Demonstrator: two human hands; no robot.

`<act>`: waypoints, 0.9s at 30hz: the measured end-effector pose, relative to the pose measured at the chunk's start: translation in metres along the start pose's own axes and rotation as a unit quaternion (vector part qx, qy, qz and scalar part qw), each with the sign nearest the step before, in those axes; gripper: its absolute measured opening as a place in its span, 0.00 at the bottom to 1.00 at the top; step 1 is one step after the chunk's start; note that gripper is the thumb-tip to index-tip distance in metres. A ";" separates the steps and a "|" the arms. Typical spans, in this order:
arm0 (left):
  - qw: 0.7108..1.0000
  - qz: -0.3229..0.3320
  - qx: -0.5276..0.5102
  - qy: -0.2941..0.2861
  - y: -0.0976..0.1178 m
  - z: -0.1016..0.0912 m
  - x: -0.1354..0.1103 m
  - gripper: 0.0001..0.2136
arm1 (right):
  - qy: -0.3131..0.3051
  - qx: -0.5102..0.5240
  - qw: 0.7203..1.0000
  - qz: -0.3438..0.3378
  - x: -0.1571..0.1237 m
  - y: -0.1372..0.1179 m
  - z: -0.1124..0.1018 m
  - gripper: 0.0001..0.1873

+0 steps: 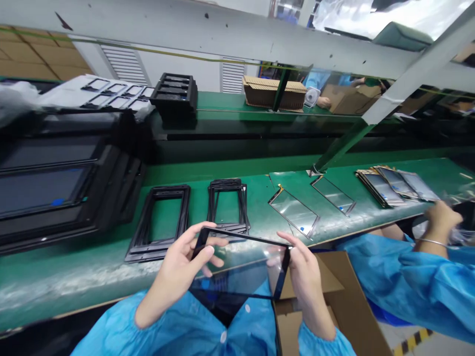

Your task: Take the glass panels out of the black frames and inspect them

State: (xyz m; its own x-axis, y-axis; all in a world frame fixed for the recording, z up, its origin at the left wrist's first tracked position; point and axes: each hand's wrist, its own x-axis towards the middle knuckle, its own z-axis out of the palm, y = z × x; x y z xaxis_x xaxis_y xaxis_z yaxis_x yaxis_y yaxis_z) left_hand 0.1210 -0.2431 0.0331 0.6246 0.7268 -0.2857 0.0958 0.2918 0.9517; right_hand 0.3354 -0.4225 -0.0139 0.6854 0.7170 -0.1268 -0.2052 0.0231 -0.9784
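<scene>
Between my two hands is a clear glass panel with a black border [237, 269], tilted in front of the bench edge. My left hand [185, 259] grips its left end, thumb in front. At the right end, my right hand [302, 269] pinches the black border. Beyond the panel lie a stack of black frames [143, 247] and a second, smaller stack of black frames [243, 198]. To their right, a thin clear panel [295, 210] and another clear panel [334, 194] rest flat on the green bench.
Large black trays holding dark panels [74, 188] are piled at the left. Stacked panels [386, 188] sit at the right near a co-worker's hand [441, 220]. A slanted post [345, 143] rises from the bench. An open cardboard box [345, 296] stands below.
</scene>
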 end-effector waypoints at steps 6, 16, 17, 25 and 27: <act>1.000 0.006 -0.013 -0.007 -0.006 -0.012 0.009 0.28 | 0.050 -0.019 0.998 -0.027 -0.012 -0.009 0.020 0.15; 0.967 0.191 -0.057 0.158 0.008 -0.041 0.002 0.17 | -0.021 0.097 0.992 -0.081 0.046 0.023 0.063 0.26; 0.944 0.249 0.021 0.217 0.021 -0.061 0.006 0.13 | -0.030 0.093 0.990 -0.098 0.051 0.024 0.071 0.27; 0.659 0.153 0.630 0.381 0.143 -0.244 0.088 0.19 | 0.036 -0.086 0.991 -0.097 0.067 0.068 0.043 0.31; 0.666 0.123 0.643 0.358 0.146 -0.261 0.108 0.17 | 0.042 -0.111 0.988 -0.096 0.067 0.077 0.033 0.32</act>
State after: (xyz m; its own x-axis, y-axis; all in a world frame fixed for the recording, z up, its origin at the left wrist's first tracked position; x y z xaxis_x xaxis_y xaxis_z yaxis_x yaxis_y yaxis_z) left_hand 0.0001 0.0404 0.1118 0.2576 0.8991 0.3540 0.9312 -0.3288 0.1575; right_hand 0.3426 -0.3494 -0.0923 0.7548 0.6532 0.0598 0.0855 -0.0077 -0.9963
